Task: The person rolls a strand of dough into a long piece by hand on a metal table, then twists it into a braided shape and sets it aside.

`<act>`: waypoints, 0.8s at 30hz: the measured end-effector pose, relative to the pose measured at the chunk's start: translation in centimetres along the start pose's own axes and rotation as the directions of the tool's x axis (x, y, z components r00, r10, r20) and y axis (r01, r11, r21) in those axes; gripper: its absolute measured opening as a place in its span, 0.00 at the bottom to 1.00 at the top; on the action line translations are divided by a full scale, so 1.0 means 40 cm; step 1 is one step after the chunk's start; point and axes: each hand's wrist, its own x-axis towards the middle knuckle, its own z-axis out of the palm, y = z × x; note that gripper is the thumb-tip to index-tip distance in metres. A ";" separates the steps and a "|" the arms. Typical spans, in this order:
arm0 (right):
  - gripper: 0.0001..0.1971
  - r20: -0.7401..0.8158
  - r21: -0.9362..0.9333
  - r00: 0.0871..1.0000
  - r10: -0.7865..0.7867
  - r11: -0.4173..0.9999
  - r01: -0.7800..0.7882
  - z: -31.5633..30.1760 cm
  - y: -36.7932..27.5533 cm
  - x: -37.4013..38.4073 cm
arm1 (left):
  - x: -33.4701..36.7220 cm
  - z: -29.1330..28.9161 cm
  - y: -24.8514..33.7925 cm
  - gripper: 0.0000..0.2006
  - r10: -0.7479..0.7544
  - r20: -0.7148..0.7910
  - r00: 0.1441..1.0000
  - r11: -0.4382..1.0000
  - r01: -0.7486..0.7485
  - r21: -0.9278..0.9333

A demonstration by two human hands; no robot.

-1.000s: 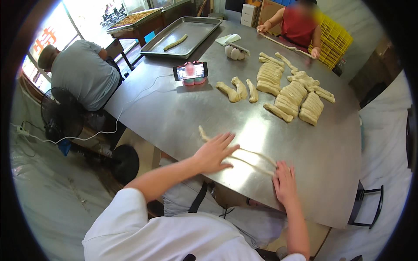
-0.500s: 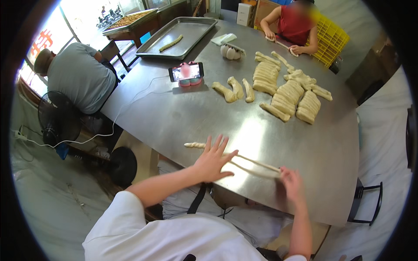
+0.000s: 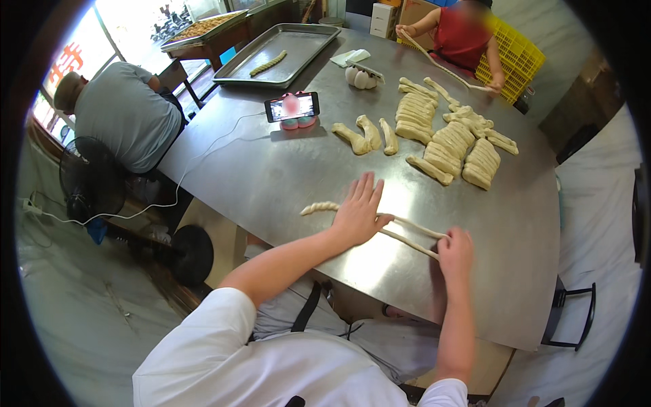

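A long thin rope of dough (image 3: 407, 233) lies folded in two strands across the steel table (image 3: 291, 176) in front of me. My left hand (image 3: 357, 210) lies flat on it with fingers spread, palm pressing the strands; the twisted end (image 3: 319, 207) sticks out to its left. My right hand (image 3: 456, 249) rests on the other end, fingers curled over where the two strands meet.
Piled dough sticks (image 3: 447, 139) and three loose pieces (image 3: 369, 134) lie farther back. A phone on a pink stand (image 3: 293, 108) has a cable running off the left edge. A metal tray (image 3: 278, 54) holds one twist. A person in red (image 3: 461, 37) stretches dough opposite; another person (image 3: 122, 112) sits left by a fan (image 3: 91, 180).
My left hand has rolled forward and right over the dough, and the left end has become twisted and longer. My right hand stayed on the right end.
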 end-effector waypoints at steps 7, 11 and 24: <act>0.14 0.246 0.133 0.958 -0.150 0.984 0.120 -0.015 0.139 -0.165 | -0.196 -0.135 0.041 0.43 0.280 0.303 0.911 0.955 -0.295 0.005; 0.14 0.060 0.075 0.998 0.033 0.996 -0.038 0.012 0.019 0.011 | -0.007 0.019 0.030 0.43 -0.012 0.033 0.999 1.000 0.011 0.026; 0.12 -0.030 -0.012 0.987 -0.160 0.987 0.160 0.088 0.010 -0.017 | -0.007 0.023 0.051 0.46 0.170 0.174 0.970 0.985 -0.160 -0.071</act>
